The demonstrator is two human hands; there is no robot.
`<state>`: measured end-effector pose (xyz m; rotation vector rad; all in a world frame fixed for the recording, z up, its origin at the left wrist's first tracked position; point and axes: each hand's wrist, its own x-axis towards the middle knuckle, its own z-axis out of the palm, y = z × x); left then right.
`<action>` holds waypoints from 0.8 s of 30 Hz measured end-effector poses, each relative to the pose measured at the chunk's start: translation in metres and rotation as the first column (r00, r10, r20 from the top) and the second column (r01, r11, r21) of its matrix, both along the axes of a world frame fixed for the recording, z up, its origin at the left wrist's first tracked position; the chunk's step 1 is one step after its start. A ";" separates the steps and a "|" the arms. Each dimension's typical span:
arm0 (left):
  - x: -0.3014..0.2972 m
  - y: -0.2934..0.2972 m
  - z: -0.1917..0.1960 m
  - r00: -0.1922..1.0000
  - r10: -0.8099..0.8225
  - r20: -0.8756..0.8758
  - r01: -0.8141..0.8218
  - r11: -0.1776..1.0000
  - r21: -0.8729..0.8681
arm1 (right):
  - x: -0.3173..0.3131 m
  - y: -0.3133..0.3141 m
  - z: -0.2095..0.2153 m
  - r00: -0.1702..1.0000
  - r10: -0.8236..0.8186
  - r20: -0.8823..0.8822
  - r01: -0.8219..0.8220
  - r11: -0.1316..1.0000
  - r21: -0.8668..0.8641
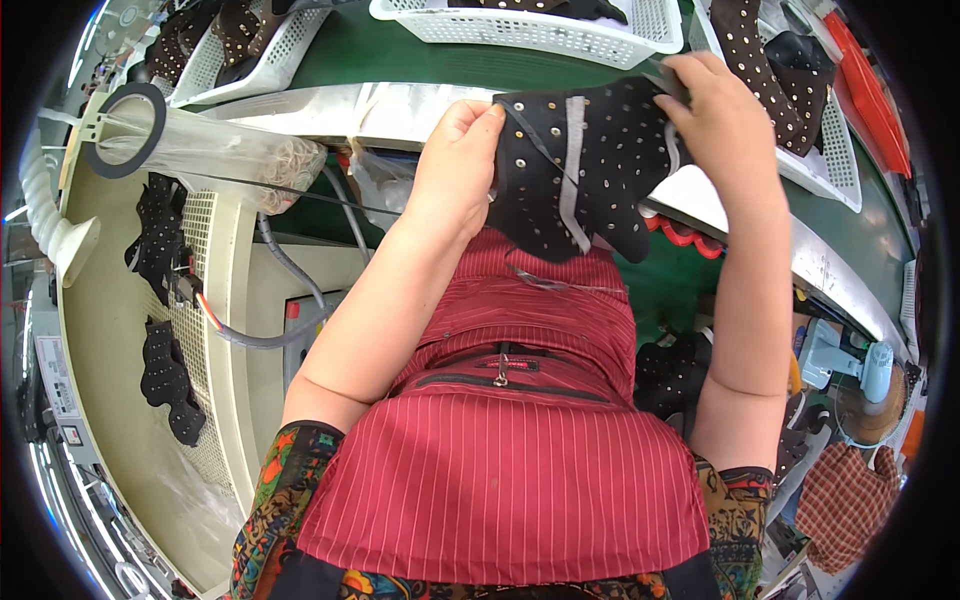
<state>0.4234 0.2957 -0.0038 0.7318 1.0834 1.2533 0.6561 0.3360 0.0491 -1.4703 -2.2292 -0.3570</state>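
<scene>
A black upper-like piece of material [615, 140], dotted with small pale holes and with grey strips along it, is stretched between my two hands above my lap. My left hand [460, 165] pinches its left edge between thumb and fingers. At the upper right edge, my right hand [725, 125] is closed, its thumb and fingers around the edge and a small dark grey object [672, 84] whose kind I cannot make out. A thin dark strip [545, 145] lies slantwise over the piece. Below it is my red striped apron [500, 470].
White perforated baskets [540, 38] with dotted dark pieces stand on the green belt [350, 50], behind a silver rail [400, 108]. At left, a black ring [125, 130] carries a clear bag; black pieces [170, 380] lie on a beige surface. A blue fan [850, 360] is at right.
</scene>
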 end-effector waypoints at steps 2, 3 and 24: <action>-0.001 0.006 -0.009 0.998 0.047 -0.030 -0.048 0.998 -0.028 | -0.009 0.003 -0.013 0.992 0.022 -0.123 -0.018 0.999 0.029; -0.002 0.007 -0.012 0.998 0.065 -0.014 -0.065 0.997 -0.037 | -0.016 0.000 -0.018 0.981 0.026 -0.191 -0.020 0.999 0.033; -0.002 -0.009 -0.014 0.964 0.013 -0.264 0.066 0.956 0.286 | -0.068 -0.051 -0.052 0.416 -0.343 -0.842 -0.540 0.652 -0.532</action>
